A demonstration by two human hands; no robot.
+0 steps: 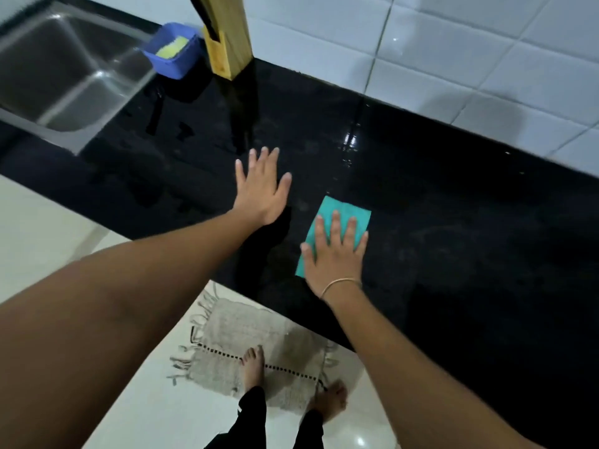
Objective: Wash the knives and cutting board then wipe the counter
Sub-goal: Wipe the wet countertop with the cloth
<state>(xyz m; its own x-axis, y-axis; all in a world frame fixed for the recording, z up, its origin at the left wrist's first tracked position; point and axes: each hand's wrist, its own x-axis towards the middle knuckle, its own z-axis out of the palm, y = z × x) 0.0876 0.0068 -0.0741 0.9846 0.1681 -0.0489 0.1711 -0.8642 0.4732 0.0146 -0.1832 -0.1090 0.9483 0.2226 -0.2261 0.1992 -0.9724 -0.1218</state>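
My right hand (335, 254) lies flat, fingers straight, pressing a folded teal cloth (346, 210) onto the black counter (453, 222). My left hand (261, 186) rests flat and spread on the counter to the left of the cloth, holding nothing. A wooden knife block (228, 43) with a dark handle in it stands at the back of the counter against the tiled wall. Wet streaks shine on the counter near the block and the wall.
A steel sink (64, 76) is set in the counter at the far left. A blue tub (175, 56) with a yellow sponge (171, 47) stands between the sink and the knife block. Below the counter edge a beige fringed mat (259, 345) lies on the white floor under my feet.
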